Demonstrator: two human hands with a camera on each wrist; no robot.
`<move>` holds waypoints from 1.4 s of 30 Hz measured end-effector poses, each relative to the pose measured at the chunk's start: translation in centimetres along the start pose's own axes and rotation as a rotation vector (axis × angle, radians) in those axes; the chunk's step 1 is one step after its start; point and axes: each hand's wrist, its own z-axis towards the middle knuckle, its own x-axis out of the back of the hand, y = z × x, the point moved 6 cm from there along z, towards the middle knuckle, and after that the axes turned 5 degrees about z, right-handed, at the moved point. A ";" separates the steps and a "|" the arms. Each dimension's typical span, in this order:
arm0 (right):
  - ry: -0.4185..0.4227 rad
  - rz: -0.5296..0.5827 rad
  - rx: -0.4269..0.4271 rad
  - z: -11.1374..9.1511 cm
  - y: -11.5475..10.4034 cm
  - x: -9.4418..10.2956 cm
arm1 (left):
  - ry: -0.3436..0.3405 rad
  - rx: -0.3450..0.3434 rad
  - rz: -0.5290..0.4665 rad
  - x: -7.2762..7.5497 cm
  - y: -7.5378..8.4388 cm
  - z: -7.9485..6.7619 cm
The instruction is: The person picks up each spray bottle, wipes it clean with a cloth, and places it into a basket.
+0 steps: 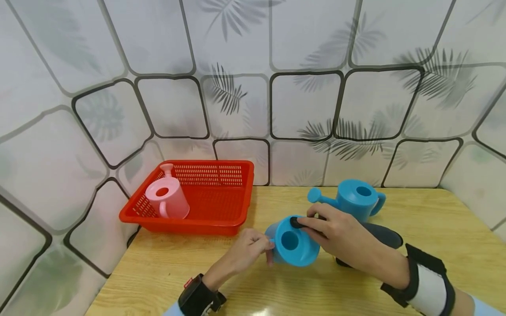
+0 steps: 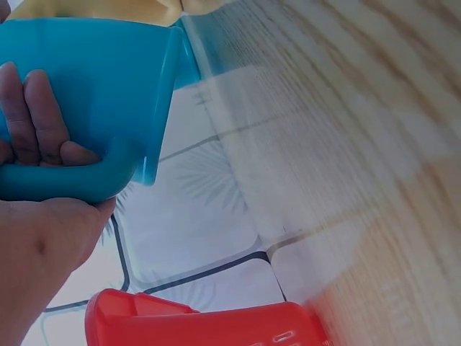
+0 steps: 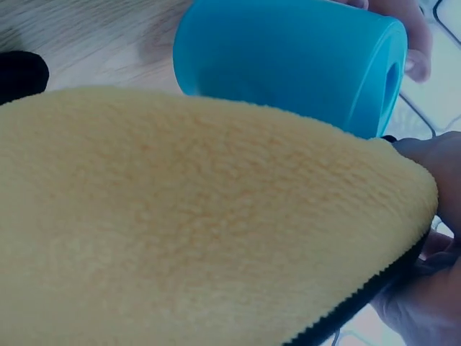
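A light blue toy watering can (image 1: 302, 252) is tilted with its round top opening turned toward the head camera. My left hand (image 1: 250, 248) grips its handle (image 2: 65, 179), fingers curled through the loop. In my right hand (image 1: 343, 232) is a shoe insole, black on one side and yellow fleece (image 3: 194, 209) on the other. The insole's black tip (image 1: 295, 222) is over the can's upper rim; I cannot tell whether they touch. Its other black end (image 1: 381, 235) sticks out behind the right hand. A second blue watering can (image 1: 356, 199) stands behind that hand.
At the back left of the wooden table (image 1: 158, 281) sits a red basket (image 1: 215, 229). A pink toy watering can (image 1: 174, 199) leans inside its left end. A black object (image 3: 21, 76), mostly hidden, lies on the table near the right hand. Patterned covering (image 1: 237, 109) surrounds the table's back and sides.
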 end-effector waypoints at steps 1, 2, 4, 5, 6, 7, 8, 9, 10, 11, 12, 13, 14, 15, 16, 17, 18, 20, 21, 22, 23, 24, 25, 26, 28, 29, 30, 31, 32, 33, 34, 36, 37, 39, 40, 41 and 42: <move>-0.002 -0.001 0.000 0.0 0.0 0.0 | 0.000 0.003 -0.004 0.0 0.0 0.0; -0.010 0.004 -0.003 -0.1 0.1 0.0 | 0.000 0.005 -0.008 0.1 -0.1 0.0; -0.031 0.026 -0.015 -0.3 0.1 -0.1 | 0.002 0.017 -0.011 0.1 -0.2 0.0; -0.043 0.039 -0.022 -0.4 0.0 -0.1 | 0.005 0.025 -0.011 0.2 -0.3 -0.1; -0.053 0.055 -0.028 -0.6 0.0 -0.2 | 0.009 0.031 -0.009 0.2 -0.4 -0.1; -0.062 0.070 -0.031 -0.7 -0.1 -0.3 | 0.013 0.036 -0.010 0.2 -0.5 -0.1; -0.066 0.083 -0.027 -0.8 -0.2 -0.3 | 0.017 0.039 -0.010 0.3 -0.6 -0.1; -0.064 0.093 -0.016 -1.0 -0.3 -0.4 | 0.021 0.042 -0.012 0.3 -0.7 -0.2; -0.060 0.103 -0.003 -1.1 -0.5 -0.4 | 0.025 0.043 -0.017 0.4 -0.7 -0.2; -0.055 0.112 0.014 -1.2 -0.7 -0.5 | 0.030 0.043 -0.022 0.5 -0.8 -0.2; -0.047 0.125 0.034 -1.3 -1.0 -0.5 | 0.034 0.039 -0.031 0.6 -0.8 -0.2; -0.041 0.132 0.052 -1.3 -1.2 -0.6 | 0.040 0.033 -0.033 0.7 -0.8 -0.2; -0.035 0.146 0.073 -1.4 -1.5 -0.6 | 0.045 0.029 -0.038 0.8 -0.7 -0.2; -0.035 0.156 0.086 -1.4 -1.7 -0.7 | 0.049 0.026 -0.044 0.9 -0.7 -0.2; -0.036 0.161 0.096 -1.4 -2.0 -0.8 | 0.055 0.026 -0.049 1.0 -0.7 -0.2; -0.037 0.167 0.103 -1.4 -2.2 -0.9 | 0.058 0.023 -0.051 1.1 -0.7 -0.2; -0.035 0.171 0.113 -1.4 -2.3 -0.9 | 0.059 0.021 -0.054 1.1 -0.7 -0.2; -0.033 0.166 0.122 -1.4 -2.6 -1.0 | 0.057 0.024 -0.064 1.2 -0.7 -0.2; -0.032 0.156 0.120 -1.4 -2.7 -1.0 | 0.055 0.024 -0.070 1.2 -0.7 -0.2; -0.026 0.153 0.129 -1.4 -2.7 -1.0 | 0.055 0.022 -0.074 1.3 -0.7 -0.3; -0.020 0.155 0.134 -1.4 -2.8 -0.9 | 0.054 0.018 -0.081 1.3 -0.7 -0.2; -0.015 0.152 0.142 -1.4 -2.8 -0.9 | 0.053 0.015 -0.088 1.3 -0.7 -0.2; -0.016 0.150 0.145 -1.4 -2.8 -0.9 | 0.054 0.013 -0.092 1.3 -0.7 -0.2; -0.016 0.146 0.146 -1.4 -2.8 -0.9 | 0.055 0.010 -0.096 1.3 -0.7 -0.2; -0.013 0.154 0.154 -1.5 -2.7 -0.9 | 0.058 0.005 -0.094 1.4 -0.8 -0.2; -0.014 0.160 0.150 -1.5 -2.7 -0.8 | 0.058 0.003 -0.091 1.4 -0.8 -0.2; -0.013 0.163 0.147 -1.6 -2.6 -0.8 | 0.059 0.001 -0.086 1.4 -0.8 -0.3; -0.014 0.167 0.144 -1.6 -2.5 -0.7 | 0.060 -0.004 -0.079 1.4 -0.8 -0.3; -0.009 0.166 0.144 -1.7 -2.5 -0.6 | 0.060 -0.009 -0.075 1.4 -0.7 -0.3; -0.001 0.164 0.150 -1.7 -2.4 -0.5 | 0.060 -0.016 -0.070 1.5 -0.7 -0.3; 0.010 0.160 0.158 -1.7 -2.4 -0.3 | 0.059 -0.021 -0.070 1.5 -0.6 -0.3; 0.043 0.136 0.183 -1.6 -2.3 0.0 | 0.055 -0.030 -0.071 1.5 -0.4 -0.3; 0.061 0.122 0.195 -1.6 -2.2 0.2 | 0.050 -0.029 -0.070 1.5 -0.4 -0.3; 0.086 0.100 0.208 -1.6 -2.0 0.5 | 0.039 -0.024 -0.077 1.5 -0.4 -0.3; 0.102 0.087 0.213 -1.6 -1.8 0.6 | 0.031 -0.020 -0.078 1.5 -0.4 -0.3; 0.110 0.078 0.208 -1.6 -1.6 0.8 | 0.025 -0.017 -0.077 1.4 -0.4 -0.3; 0.109 0.072 0.192 -1.7 -1.4 0.8 | 0.018 -0.014 -0.073 1.3 -0.4 -0.4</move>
